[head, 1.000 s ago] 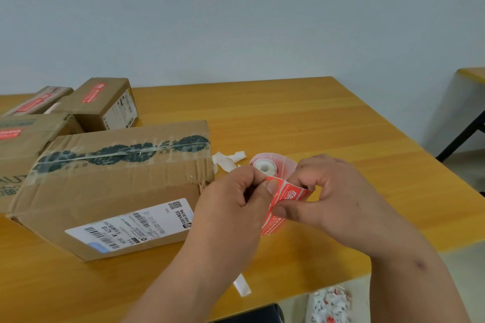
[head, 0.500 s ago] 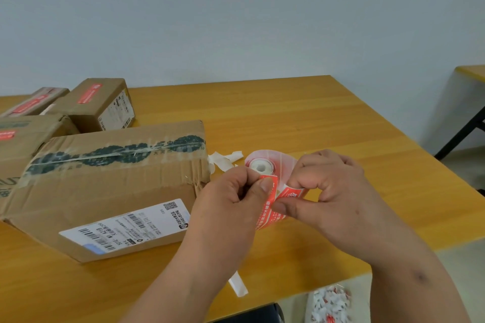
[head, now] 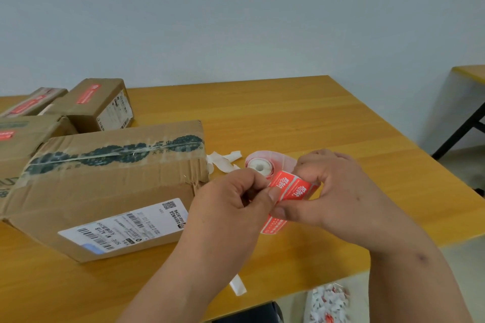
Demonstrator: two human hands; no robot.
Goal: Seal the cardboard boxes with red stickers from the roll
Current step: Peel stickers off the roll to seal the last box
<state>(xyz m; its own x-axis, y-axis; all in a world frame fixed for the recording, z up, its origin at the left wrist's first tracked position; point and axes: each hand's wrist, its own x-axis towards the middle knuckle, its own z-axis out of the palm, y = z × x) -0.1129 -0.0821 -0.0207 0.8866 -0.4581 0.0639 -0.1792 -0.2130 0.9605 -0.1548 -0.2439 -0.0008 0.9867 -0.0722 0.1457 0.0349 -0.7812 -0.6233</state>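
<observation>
Your left hand (head: 231,202) and right hand (head: 338,191) both pinch the strip of red stickers (head: 290,189) pulled off the roll (head: 259,164), mid-worktop (head: 262,113). It looks part-peeled, though your thumbs hide the edge. The big box (head: 105,181) beside your left hand has no red sticker showing on its faces in view. Three smaller boxes (head: 102,102) at the far-left corner already wear theirs.

Setting: plain office or packing room. Evidence: bare pale wall (head: 236,13) beyond the hands; long wooden table (head: 275,118) under them; taped cardboard boxes (head: 110,183) with printed shipping labels (head: 126,225) left of the hands; second table (head: 469,73) far right; litter of peeled sticker backing (head: 328,301) on the floor below.
</observation>
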